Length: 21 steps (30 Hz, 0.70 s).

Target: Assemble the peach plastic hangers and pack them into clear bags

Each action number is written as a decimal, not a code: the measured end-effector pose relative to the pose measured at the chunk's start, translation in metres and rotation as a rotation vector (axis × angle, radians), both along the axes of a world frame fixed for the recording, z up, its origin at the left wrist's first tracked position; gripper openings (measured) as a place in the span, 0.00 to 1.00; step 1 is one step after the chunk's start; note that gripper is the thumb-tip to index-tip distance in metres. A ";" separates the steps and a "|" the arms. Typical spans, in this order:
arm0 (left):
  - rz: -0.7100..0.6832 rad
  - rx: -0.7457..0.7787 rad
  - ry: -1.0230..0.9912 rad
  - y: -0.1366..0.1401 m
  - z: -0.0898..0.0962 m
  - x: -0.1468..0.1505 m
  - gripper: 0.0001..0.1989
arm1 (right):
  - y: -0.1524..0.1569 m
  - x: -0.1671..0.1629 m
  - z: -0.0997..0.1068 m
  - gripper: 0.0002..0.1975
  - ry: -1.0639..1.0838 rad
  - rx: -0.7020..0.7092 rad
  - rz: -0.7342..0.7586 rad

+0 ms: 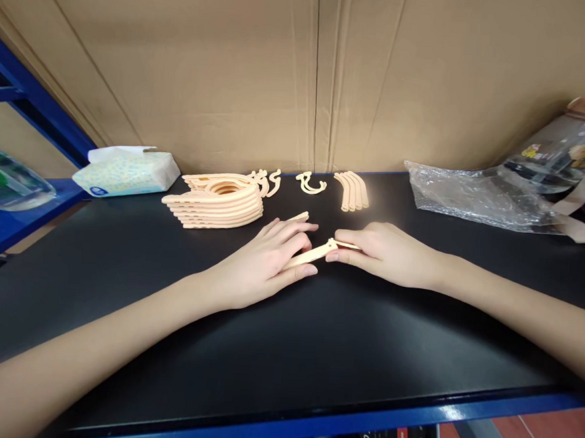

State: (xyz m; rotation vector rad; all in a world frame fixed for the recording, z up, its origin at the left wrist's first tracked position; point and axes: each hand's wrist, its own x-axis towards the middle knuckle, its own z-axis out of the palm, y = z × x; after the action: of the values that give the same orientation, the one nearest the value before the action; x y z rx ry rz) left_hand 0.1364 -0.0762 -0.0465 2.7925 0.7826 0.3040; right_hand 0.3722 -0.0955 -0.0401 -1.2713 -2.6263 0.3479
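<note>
My left hand is closed around a cream plastic clothes hanger part, with its thumb along the near side. Most of that part is hidden under the fingers, and one end sticks out past the fingertips. Between thumb and forefinger, my right hand pinches a slim cream hanger arm. The two pieces meet at a small joint between the hands; whether they are locked together I cannot tell. Left of the hands lies a stack of cream hanger parts. Behind them are loose hanger hooks and several curved arms.
A tissue pack lies at the back left of the black tabletop. Crumpled clear plastic bag and a strapped bottle occupy the back right. Cardboard walls off the rear, and a blue frame stands left.
</note>
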 end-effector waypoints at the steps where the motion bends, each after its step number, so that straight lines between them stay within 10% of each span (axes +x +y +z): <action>1: -0.011 -0.002 -0.008 0.000 0.000 0.000 0.14 | 0.000 0.000 0.000 0.21 -0.001 0.000 0.001; 21: -0.093 -0.001 -0.043 -0.001 0.000 0.001 0.11 | 0.000 0.000 -0.005 0.22 -0.202 0.243 0.090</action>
State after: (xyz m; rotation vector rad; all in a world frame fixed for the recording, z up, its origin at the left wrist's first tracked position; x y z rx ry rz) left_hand 0.1370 -0.0767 -0.0467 2.8005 0.6409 0.3459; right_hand 0.3726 -0.0954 -0.0452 -1.1645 -2.7920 -0.0915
